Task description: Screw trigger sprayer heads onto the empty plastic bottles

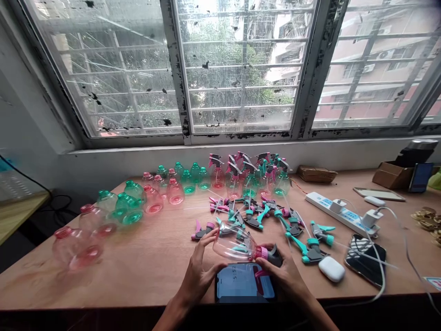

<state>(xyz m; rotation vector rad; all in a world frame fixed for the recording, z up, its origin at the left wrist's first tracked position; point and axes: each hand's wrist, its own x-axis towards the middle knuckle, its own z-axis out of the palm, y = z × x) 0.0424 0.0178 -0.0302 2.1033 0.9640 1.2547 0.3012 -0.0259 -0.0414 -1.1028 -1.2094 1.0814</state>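
A clear pink spray bottle (231,242) lies on its side in the air between my hands, its pink-and-black spray head (270,255) fitted at the neck and pointing right. My left hand (202,264) holds the bottle's base end, fingers over the top and thumb below. Around the collar and spray head my right hand (280,271) is closed. Beneath the bottle a phone (237,285) with a lit screen lies at the table edge. Loose pink and teal spray heads (255,221) with thin tubes lie scattered just beyond my hands.
Open-necked pink bottles (90,216) and green bottles (130,204) stand at left and back. Several bottles with spray heads (248,179) stand by the window wall. On the right are a power strip (339,214), a dark phone (367,259), a white earbud case (331,269) and cables.
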